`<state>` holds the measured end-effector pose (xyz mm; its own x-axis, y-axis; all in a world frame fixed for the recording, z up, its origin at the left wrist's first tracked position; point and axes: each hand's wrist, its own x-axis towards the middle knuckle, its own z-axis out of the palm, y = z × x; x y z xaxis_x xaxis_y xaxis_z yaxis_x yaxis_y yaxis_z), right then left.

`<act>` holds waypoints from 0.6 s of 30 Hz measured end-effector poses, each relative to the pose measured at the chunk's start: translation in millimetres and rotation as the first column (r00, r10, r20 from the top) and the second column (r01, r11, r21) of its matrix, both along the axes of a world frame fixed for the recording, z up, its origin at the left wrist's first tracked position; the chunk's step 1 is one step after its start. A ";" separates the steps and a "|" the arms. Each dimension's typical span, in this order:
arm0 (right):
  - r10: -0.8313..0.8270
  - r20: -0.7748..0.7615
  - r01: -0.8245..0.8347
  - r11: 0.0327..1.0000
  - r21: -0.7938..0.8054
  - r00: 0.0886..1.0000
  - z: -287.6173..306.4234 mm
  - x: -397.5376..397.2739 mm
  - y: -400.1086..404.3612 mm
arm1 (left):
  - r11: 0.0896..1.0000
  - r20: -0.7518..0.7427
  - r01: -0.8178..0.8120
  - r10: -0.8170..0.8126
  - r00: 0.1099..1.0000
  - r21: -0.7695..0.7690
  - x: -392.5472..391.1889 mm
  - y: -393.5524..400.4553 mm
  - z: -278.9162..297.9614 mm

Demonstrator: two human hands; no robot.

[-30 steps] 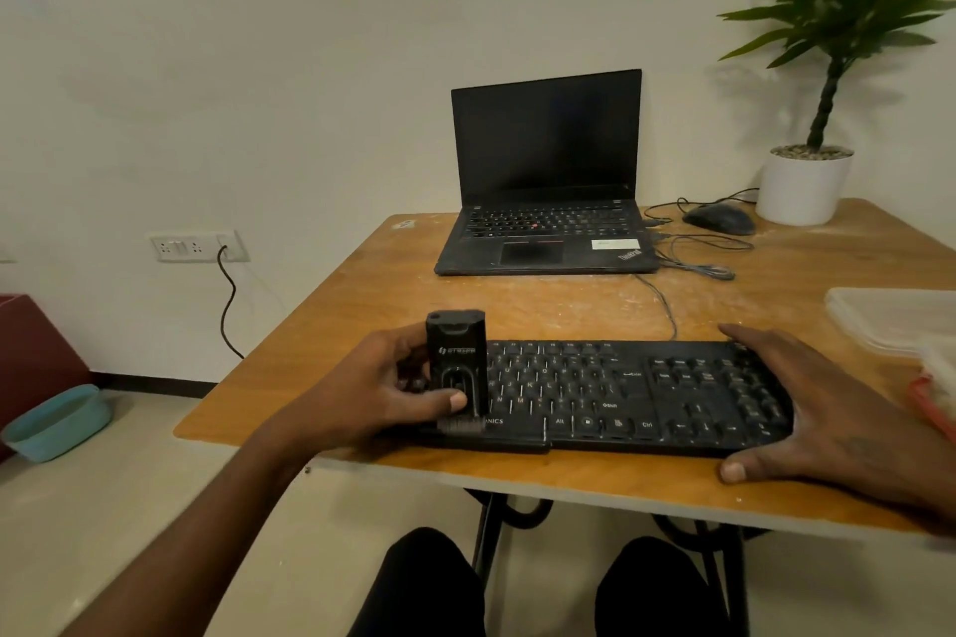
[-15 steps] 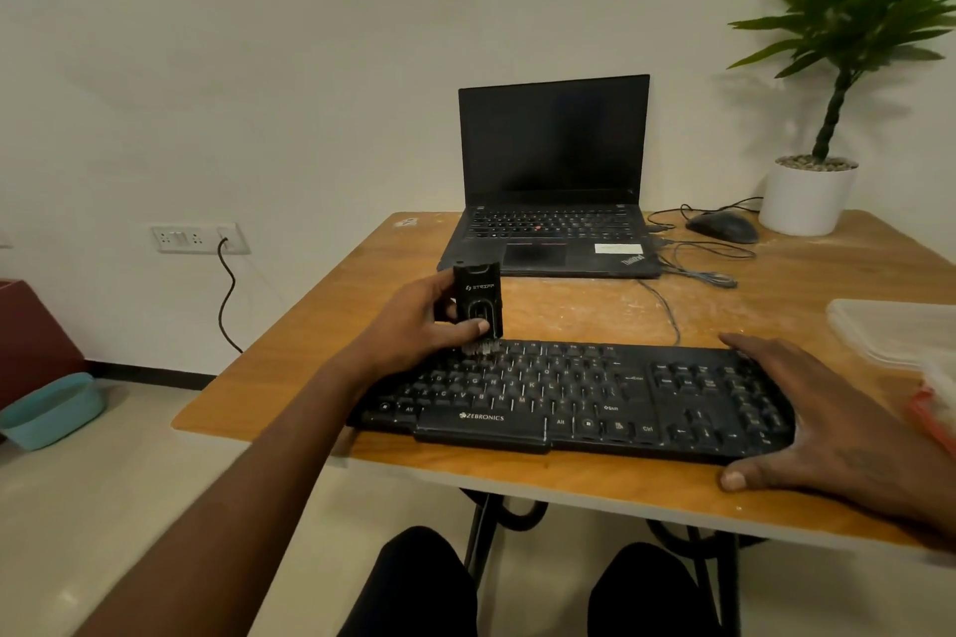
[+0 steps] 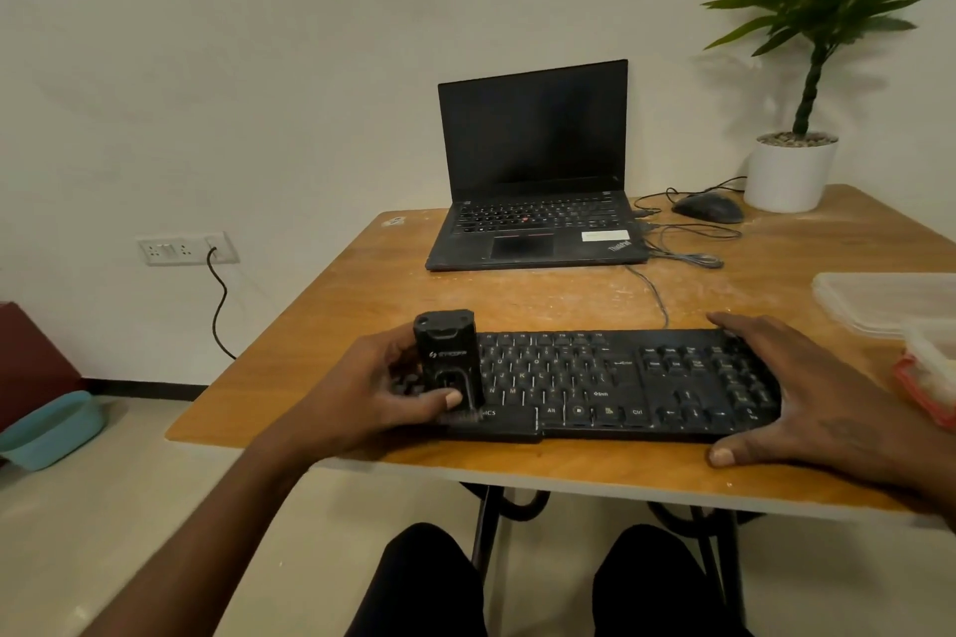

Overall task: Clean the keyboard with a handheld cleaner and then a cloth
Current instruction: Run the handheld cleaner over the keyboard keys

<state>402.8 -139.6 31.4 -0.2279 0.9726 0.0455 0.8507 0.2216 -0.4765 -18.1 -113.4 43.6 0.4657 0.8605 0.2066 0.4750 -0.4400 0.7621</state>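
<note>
Your table's (image 3: 393, 310) background clutter
You see an open laptop (image 3: 535, 181), mouse (image 3: 707, 208), potted plant (image 3: 791, 173) behind; clear containers (image 3: 879, 303) right.

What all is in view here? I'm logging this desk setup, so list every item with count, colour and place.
keyboard: 1, black, table's near edge
handheld cleaner: 1, black, upright on the keyboard's left end
laptop: 1, black, open, table's far side
mouse: 1, dark, right of the laptop
potted plant: 1, green in white pot, far right corner
plastic containers: clear, stacked, right edge
table: 1, wooden
tub: 1, teal, on the floor at left
wall socket: 1, white, with black cable
left hand: grips the cleaner
right hand: flat on the keyboard's right end
</note>
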 end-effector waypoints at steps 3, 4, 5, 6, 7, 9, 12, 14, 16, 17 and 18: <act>0.003 0.005 -0.003 1.000 -0.003 1.000 -0.2 0.0 0.6 | 0.999 0.019 -0.039 0.039 0.999 0.009 7.7 16.6 -1.3; 0.006 0.003 -0.006 1.000 -0.002 1.000 -0.4 -0.3 0.7 | 0.998 0.026 -0.063 0.062 0.998 0.015 10.1 25.0 -1.4; 0.005 0.002 -0.005 1.000 -0.001 1.000 -0.8 -0.2 0.7 | 0.996 0.030 -0.084 0.084 0.996 0.019 12.8 34.4 -1.0; 0.004 0.000 -0.004 1.000 0.000 1.000 -0.8 -0.3 0.8 | 0.995 0.027 -0.098 0.097 0.995 0.027 15.9 43.8 0.0; 0.003 -0.001 -0.003 1.000 0.000 1.000 -0.7 -0.5 1.0 | 0.994 0.016 -0.103 0.103 0.995 0.045 18.7 53.2 0.9; 0.002 -0.002 -0.002 1.000 -0.002 1.000 -0.1 -0.6 1.7 | 0.990 -0.017 -0.108 0.110 0.994 0.086 23.7 69.4 0.9; 0.010 0.002 -0.010 1.000 0.006 1.000 -0.1 -0.2 2.3 | 0.987 -0.043 -0.128 0.133 0.990 0.096 28.0 81.8 -1.6; 0.013 -0.005 -0.013 1.000 0.011 1.000 -0.3 0.6 2.9 | 0.988 -0.018 -0.135 0.137 0.990 0.073 29.2 79.3 -1.5; 0.011 -0.018 -0.011 1.000 0.011 1.000 -0.3 0.9 3.1 | 0.992 0.006 -0.117 0.117 0.993 0.037 28.9 68.3 0.5; 0.013 -0.022 -0.013 1.000 0.013 1.000 -0.4 1.1 3.1 | 0.995 0.016 -0.093 0.093 0.996 0.019 28.5 60.5 1.6; 0.016 -0.026 -0.016 1.000 0.013 1.000 -0.7 1.2 2.6 | 0.998 0.024 -0.063 0.063 0.998 0.001 27.9 51.2 2.3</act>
